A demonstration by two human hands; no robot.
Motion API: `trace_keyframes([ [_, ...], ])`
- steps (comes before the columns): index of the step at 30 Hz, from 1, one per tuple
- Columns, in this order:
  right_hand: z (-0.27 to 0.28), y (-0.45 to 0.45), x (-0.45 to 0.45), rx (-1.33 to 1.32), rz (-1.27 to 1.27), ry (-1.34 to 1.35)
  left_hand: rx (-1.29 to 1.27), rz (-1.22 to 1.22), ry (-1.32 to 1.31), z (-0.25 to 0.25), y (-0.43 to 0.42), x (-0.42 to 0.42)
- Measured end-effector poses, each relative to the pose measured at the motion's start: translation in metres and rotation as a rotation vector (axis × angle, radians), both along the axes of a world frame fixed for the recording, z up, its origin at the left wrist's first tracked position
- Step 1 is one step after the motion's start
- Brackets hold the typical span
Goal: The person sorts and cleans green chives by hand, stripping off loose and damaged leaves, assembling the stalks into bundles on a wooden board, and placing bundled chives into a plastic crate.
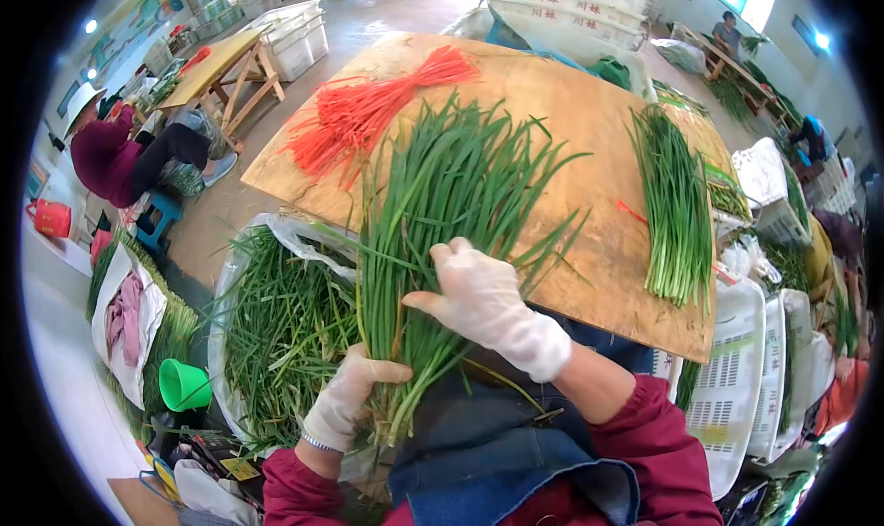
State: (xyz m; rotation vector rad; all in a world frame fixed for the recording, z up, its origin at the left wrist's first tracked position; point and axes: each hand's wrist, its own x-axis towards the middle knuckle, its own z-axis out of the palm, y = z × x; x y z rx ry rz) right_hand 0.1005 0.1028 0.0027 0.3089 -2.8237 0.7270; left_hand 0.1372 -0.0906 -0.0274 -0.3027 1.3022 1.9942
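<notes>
A large loose bunch of garlic chives (451,181) lies across the near edge of the wooden board and over my lap, leaf tips pointing away. My left hand (352,393), in a white glove, is closed around the pale stems at the lower end, thumb across them. Higher up, my gloved right hand (488,305) rests on the leaves with fingers curled and thumb stretched left across the bunch; its fingertips are partly hidden. A second, neat bunch of chives (674,213) lies at the board's right. Red ties (378,107) are heaped at the far left.
The wooden board (589,149) fills the middle. A plastic-lined container of loose chives (285,323) stands left, near a green cup (184,385). White crates (727,379) stand right, and stacked crates (571,6) behind. A seated person (115,153) is at far left.
</notes>
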Motion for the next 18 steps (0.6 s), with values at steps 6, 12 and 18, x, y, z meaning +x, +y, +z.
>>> trace_keyframes([
  [6,-0.008,0.025,-0.071,-0.159,0.131,0.150,0.013,0.002,0.076,-0.015,-0.004,0.006],
  [12,0.160,-0.001,-0.071,-0.805,0.245,-0.058,0.069,0.019,0.049,-0.020,-0.003,0.013],
  [18,0.150,-0.088,-0.019,-0.225,0.710,-0.336,0.144,0.065,0.115,-0.038,-0.004,0.016],
])
